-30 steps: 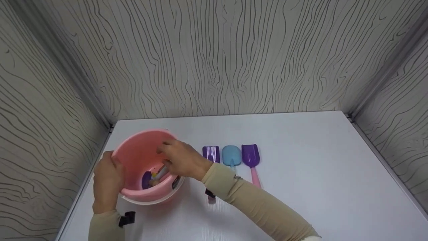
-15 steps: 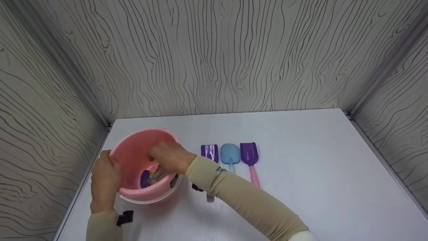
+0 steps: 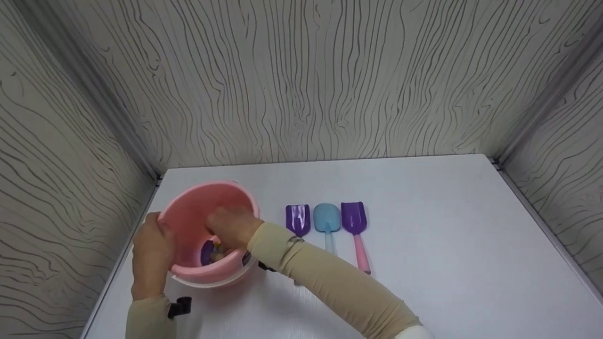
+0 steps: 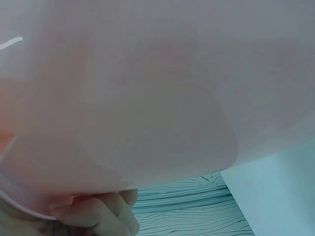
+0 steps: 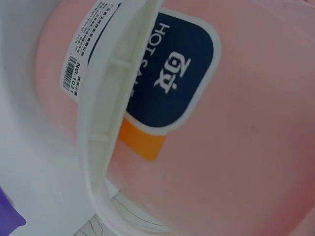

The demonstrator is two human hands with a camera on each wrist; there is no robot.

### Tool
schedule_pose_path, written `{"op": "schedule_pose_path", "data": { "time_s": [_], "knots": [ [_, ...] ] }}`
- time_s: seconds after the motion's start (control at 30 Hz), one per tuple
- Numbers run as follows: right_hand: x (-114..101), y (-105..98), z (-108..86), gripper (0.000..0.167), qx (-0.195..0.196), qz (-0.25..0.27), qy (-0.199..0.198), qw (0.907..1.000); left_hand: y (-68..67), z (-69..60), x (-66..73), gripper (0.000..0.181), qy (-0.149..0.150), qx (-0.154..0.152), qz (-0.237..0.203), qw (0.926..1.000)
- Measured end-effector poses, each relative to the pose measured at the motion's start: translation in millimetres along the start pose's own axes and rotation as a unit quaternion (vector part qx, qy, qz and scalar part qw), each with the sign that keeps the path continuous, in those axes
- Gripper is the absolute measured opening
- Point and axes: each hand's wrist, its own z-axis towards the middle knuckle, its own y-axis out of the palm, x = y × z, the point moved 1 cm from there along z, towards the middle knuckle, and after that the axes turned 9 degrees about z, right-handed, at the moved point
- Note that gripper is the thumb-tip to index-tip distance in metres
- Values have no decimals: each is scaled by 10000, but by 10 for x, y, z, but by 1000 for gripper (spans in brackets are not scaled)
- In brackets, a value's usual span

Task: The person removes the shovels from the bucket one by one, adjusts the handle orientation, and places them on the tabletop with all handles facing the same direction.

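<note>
On the left of the table tilts a pink bucket (image 3: 188,226), its mouth towards me. My left hand (image 3: 151,256) grips its left rim; in the left wrist view those fingers (image 4: 101,214) curl against the pale bucket wall (image 4: 157,98). My right hand (image 3: 231,226) reaches down inside the bucket. Its fingertips are hidden, so whether it holds anything cannot be seen. By it, at the bucket's bottom, lie a purple piece (image 3: 206,252) and a small yellow one. The right wrist view shows only the bucket's labelled outside (image 5: 236,123) and its white handle (image 5: 101,108).
Right of the bucket, three toy shovels lie in a row: a purple one (image 3: 297,219) partly under my right sleeve, a light blue one (image 3: 326,217), and a purple one with a pink handle (image 3: 354,219). Wood-patterned walls (image 3: 301,84) enclose the white table (image 3: 447,235).
My right hand has moved down and left, deeper into the bucket, covering the grey thing seen there before. My left hand keeps its grip on the rim.
</note>
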Motion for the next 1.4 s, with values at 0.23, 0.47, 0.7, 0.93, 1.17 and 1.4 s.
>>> {"op": "schedule_pose_path", "data": {
  "time_s": [0.23, 0.47, 0.7, 0.93, 1.17, 1.4],
  "knots": [
    [-63, 85, 29, 11, -247, -799, 112, 9964, -4, -13, -28, 53, -34, -99, -8, 9999],
    [-58, 114, 96, 8, -456, -1540, 35, 9870, -4, 9, 17, 50, -4, -14, 8, 10000],
    [-25, 174, 155, 10, -752, -1662, -26, 9832, 29, 15, 25, 49, 295, 246, 115, 9992],
    [-93, 171, 185, 3, -669, -1708, -168, 9829, -24, -1, -14, 50, 29, 41, 37, 10000],
    [-113, 144, 176, 6, -458, -1759, -133, 9832, -27, -3, -6, 49, 38, 122, 4, 9999],
    [-108, -9, 143, 7, -646, -2093, -119, 9756, -30, 30, -9, 48, 28, 75, 41, 10000]
  ]
}}
